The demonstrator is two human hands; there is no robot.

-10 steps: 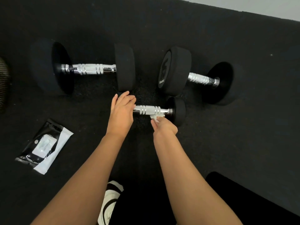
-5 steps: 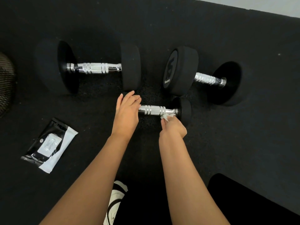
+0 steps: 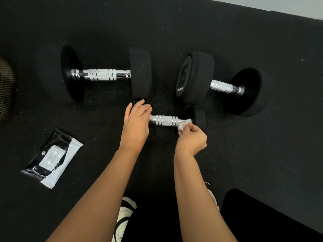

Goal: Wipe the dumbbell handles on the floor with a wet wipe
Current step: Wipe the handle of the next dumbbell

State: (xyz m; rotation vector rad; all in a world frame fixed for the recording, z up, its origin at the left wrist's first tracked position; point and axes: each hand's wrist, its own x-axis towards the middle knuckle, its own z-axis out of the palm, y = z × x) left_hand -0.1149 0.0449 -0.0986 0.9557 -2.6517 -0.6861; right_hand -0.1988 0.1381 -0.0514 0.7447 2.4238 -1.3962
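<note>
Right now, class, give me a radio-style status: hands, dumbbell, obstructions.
Left hand flat on small dumbbell's left end. Right hand pinching wet wipe at handle's right end. Nothing blocking.

Below me, a black speckled rubber floor (image 3: 244,163) carries three dumbbells: a large one (image 3: 104,75) at left, another (image 3: 218,84) at right, a small one (image 3: 167,120) nearer. A wet-wipe packet (image 3: 52,158) lies well left of them.

Large numeral "15" embossed black on black on the end face of the right-hand dumbbell (image 3: 186,76), a small line of pale brand lettering beneath it, too small to read, white label on the wipes packet (image 3: 52,158), print illegible
</note>
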